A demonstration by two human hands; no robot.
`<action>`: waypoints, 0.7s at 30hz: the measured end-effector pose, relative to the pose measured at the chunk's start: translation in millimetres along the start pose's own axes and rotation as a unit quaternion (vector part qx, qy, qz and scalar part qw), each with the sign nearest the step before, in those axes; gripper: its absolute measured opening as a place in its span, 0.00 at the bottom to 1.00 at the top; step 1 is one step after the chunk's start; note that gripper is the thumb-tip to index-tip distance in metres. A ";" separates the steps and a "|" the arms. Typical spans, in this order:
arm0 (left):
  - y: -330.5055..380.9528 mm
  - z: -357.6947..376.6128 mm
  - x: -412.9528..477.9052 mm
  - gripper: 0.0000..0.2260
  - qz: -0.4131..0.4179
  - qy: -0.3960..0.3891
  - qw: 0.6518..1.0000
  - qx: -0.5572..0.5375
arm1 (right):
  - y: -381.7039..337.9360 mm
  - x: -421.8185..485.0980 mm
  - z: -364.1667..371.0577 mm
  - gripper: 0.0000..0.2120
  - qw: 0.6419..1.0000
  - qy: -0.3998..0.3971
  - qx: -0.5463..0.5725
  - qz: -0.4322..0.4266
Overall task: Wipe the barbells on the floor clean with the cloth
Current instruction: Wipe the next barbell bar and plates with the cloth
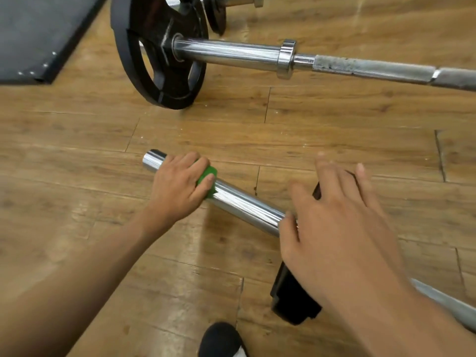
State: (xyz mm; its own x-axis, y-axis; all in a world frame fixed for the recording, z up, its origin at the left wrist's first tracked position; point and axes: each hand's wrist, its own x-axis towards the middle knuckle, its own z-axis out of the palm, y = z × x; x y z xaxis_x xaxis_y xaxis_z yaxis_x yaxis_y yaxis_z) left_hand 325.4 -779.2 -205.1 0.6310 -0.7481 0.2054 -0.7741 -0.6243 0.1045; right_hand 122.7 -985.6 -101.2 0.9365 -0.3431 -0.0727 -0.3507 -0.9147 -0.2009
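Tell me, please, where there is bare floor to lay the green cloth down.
Bare wooden floor lies between the far barbell's chrome shaft and the near chrome barbell sleeve; more lies left of that sleeve's end, below the black mat. It is crowded around the right hand, the black weight plate under it and the dark shoe.

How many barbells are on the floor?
3: the nearest barbell under the cloth, the middle barbell carrying a big plate, the far barbell at the top edge. Others may be hidden.

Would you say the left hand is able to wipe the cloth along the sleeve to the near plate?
Probably yes: the left hand grips the cloth on the sleeve, and bare chrome runs to the right hand at the plate.
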 end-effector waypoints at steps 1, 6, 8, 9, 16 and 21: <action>-14.5 -4.0 -5.2 0.19 -0.014 -0.002 1.000 0.004 | -0.8 0.0 0.6 0.32 1.000 -0.005 0.003 0.010; -66.7 -18.8 -36.6 0.21 -0.062 0.007 0.998 0.020 | -22.8 -20.1 9.6 0.29 0.999 0.004 0.047 0.012; -60.4 -16.1 -45.4 0.18 -0.114 0.045 0.992 -0.008 | -31.9 -29.6 14.0 0.28 0.998 0.028 0.052 0.013; -48.9 -13.0 -46.8 0.16 -0.151 0.071 0.986 -0.024 | -35.0 -30.2 14.8 0.28 0.998 0.036 0.053 0.017; 119.9 18.7 -46.8 0.15 -0.009 0.083 0.993 -0.080 | -29.0 -18.4 17.5 0.27 0.998 0.056 0.033 0.024; 133.8 26.5 -56.4 0.19 0.128 0.038 0.988 -0.080 | -12.9 -11.7 16.4 0.26 0.996 0.068 0.061 0.023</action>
State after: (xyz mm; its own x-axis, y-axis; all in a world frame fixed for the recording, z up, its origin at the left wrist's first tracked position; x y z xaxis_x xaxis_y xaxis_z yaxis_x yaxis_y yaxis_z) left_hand 187.6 -826.5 -228.5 0.4118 -0.8546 0.3163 -0.9101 -0.3683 0.1900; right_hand 116.3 -966.3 -113.8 0.9075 -0.4175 0.0459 -0.3828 -0.8671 -0.3188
